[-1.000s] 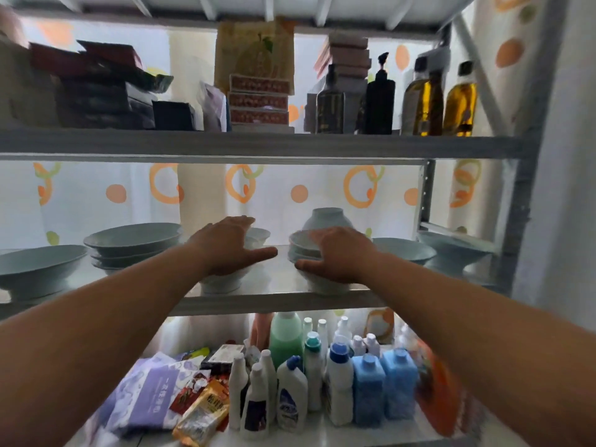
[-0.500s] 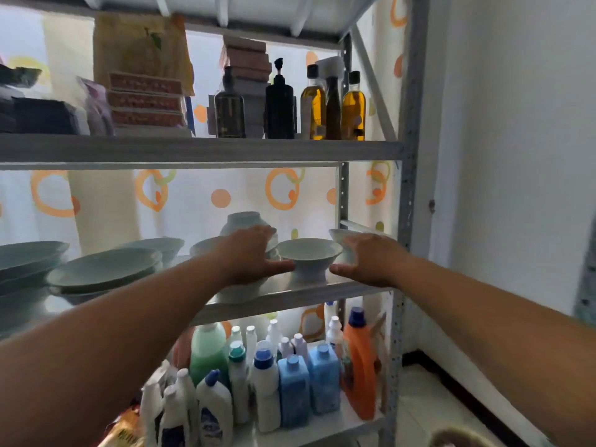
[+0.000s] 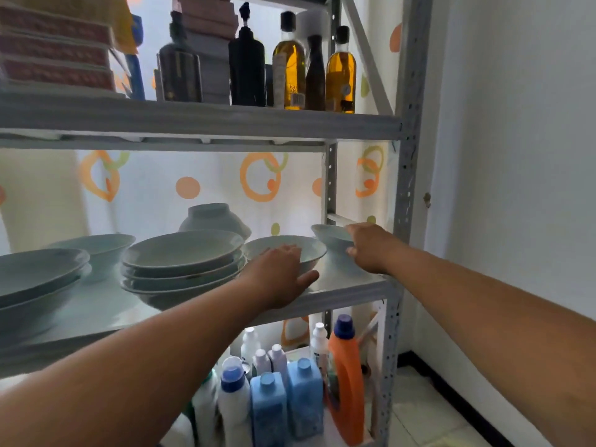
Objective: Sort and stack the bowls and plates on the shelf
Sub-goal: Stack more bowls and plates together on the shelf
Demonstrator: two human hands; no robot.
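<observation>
Gripping bowls on the shelf (image 3: 348, 287), left hand (image 3: 277, 275) holds mid bowl (image 3: 312, 253), right hand (image 3: 371, 248) end bowl (image 3: 329, 237); next probably nest them.

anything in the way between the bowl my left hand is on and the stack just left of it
Nothing visible: the bowl under the left hand sits right beside the stack, with no dish between them.

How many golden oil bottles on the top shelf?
2. One oil bottle beside the black pump bottle, the other nearest the right post, a dark bottle between them. Others could hide behind.
</observation>
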